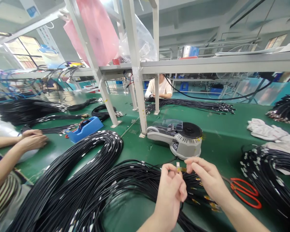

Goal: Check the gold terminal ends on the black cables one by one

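Near the lower middle, my left hand (170, 191) is closed with its fingertips pinched on a cable end that has a white tag (178, 165). A short strip of yellowish tape (183, 169) spans from there to my right hand (206, 175), whose thumb and forefinger pinch its other end. Beneath both hands lies a bundle of black cables (137, 175) with white labels and amber-taped ends. Just beyond my hands stands a grey tape dispenser (186, 146) with a black round top.
Red-handled scissors (246, 192) lie right of my right arm. More cable coils (263, 174) and white gloves (267, 129) are at the right. A blue tape holder (85, 130) stands left, near a co-worker's hands (33, 140). Shelf posts (139, 96) rise behind; another person (159, 87) sits opposite.
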### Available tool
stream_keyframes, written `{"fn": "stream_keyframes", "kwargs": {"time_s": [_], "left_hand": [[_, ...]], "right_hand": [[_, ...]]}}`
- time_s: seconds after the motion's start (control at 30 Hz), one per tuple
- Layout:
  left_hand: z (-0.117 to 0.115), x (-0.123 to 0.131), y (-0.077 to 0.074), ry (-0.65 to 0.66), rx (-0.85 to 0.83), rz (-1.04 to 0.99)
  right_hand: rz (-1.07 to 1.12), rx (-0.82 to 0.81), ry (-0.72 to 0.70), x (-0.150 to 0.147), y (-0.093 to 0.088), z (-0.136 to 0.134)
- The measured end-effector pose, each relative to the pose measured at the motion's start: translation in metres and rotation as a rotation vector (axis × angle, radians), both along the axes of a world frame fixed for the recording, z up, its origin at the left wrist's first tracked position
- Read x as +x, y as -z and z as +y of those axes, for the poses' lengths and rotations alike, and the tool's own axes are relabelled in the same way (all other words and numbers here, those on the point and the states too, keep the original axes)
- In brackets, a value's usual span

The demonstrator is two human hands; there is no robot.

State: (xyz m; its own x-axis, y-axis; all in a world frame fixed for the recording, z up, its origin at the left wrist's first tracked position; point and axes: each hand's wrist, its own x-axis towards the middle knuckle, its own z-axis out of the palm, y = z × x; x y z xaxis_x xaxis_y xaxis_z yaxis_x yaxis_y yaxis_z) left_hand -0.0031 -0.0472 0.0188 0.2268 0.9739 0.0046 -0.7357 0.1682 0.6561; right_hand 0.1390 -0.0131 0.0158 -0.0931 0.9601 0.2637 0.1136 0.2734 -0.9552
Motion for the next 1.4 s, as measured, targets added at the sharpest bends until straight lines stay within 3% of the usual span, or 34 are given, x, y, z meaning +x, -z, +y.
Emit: {"fn": "stream_keyframes", "kwargs": {"time_s": [0.27, 0.5, 0.97, 1.27, 1.4], "left_hand": [[-0.001, 0.007, 0.008, -0.047, -0.038, 0.094], [0.000, 0.005, 0.007, -0.044, -0.089, 0.067], [-0.002, 0.011, 0.011, -0.089, -0.066, 0.079], [0.002, 0.004, 0.012, 0.110, -0.044, 0.071], [0.003, 0.006, 0.013, 0.198, -0.040, 0.041]], "right_hand": [[0.112, -0.061, -0.190, -0.009, -0.008, -0.006], [0.109, -0.126, -0.178, -0.012, -0.008, -0.006], [0.409, -0.215, -0.269, -0.023, 0.002, -0.007], [0.438, -0.244, -0.235, -0.018, 0.009, -0.004], [0.392, -0.213, -0.315, -0.014, 0.011, 0.000]]}}
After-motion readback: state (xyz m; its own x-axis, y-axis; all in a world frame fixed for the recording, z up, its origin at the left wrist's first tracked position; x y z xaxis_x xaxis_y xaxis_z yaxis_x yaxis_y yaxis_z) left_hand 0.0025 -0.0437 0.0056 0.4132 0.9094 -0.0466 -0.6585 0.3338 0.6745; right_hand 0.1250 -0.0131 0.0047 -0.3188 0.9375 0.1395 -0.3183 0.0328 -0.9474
